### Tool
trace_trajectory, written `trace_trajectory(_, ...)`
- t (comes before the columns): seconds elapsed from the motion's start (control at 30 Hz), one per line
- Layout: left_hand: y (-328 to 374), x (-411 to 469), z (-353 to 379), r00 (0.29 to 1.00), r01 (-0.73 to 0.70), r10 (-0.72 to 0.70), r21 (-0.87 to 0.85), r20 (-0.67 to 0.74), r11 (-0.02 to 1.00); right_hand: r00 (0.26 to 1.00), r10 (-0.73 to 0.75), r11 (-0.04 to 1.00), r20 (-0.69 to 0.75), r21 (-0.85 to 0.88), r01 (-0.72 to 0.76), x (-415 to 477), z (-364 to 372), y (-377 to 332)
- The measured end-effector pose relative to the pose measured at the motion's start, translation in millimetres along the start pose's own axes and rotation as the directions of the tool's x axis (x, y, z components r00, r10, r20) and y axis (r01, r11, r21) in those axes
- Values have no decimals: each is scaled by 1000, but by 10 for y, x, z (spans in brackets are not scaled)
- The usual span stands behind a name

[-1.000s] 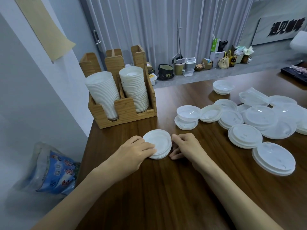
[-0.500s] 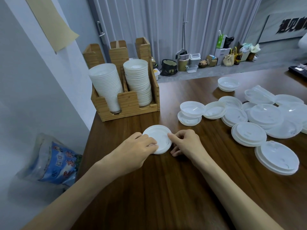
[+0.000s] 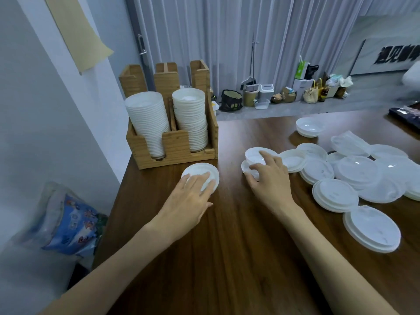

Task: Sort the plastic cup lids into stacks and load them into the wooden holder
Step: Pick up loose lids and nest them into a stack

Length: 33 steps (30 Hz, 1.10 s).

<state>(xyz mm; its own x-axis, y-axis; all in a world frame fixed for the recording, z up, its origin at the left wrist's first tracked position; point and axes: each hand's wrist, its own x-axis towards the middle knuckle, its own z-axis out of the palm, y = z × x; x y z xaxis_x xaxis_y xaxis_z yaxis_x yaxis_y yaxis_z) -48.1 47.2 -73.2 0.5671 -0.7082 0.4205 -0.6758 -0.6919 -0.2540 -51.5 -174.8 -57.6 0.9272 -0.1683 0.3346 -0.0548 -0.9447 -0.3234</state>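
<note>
A wooden holder (image 3: 175, 144) stands at the table's far left with two tall stacks of white lids (image 3: 147, 119) in its slots. In front of it lies a small stack of white lids (image 3: 204, 170); my left hand (image 3: 191, 196) rests flat on it with fingers straight. My right hand (image 3: 268, 176) reaches over another small white lid pile (image 3: 252, 155) to the right, fingers spread and touching it. Many more white and clear lids (image 3: 354, 171) lie scattered in low stacks at the right.
The brown wooden table (image 3: 227, 258) ends at the left beside a grey wall. A blue printed plastic bag (image 3: 70, 223) lies below the left edge. A white bowl-shaped lid (image 3: 310, 127) sits farther back. Bins and bags line the floor by the curtain.
My right hand left the small stack and moved right onto the neighbouring lid pile. My left hand shifted on top of the small stack, which now lies closer to the holder.
</note>
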Motion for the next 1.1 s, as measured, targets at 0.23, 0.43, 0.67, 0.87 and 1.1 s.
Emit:
trace_trajectory(0.23,135,66,36,997,38,-45,-113,-55,993,990,-137,989,8,51,137,-14,70,122)
trace_trajectory(0.43,173,258,-213,858,397,-504,-756,103,520,873,-434,874,-222,131,468,-194,-32,-197)
trace_trajectory(0.67,-19,453,-201,672,432,-707,-892,220,133,764,-619,743,-182,179,645,-262,59,-490)
trace_trajectory(0.87,-430,383,-140,635,502,-753,-833,172,234,935,-221,777,-278,529,341,-181,-88,-543)
trace_trajectory(1.1,-561,279,-16,696,585,-679,-733,234,348,978,118,794,174,575,-199,-128,207,-634)
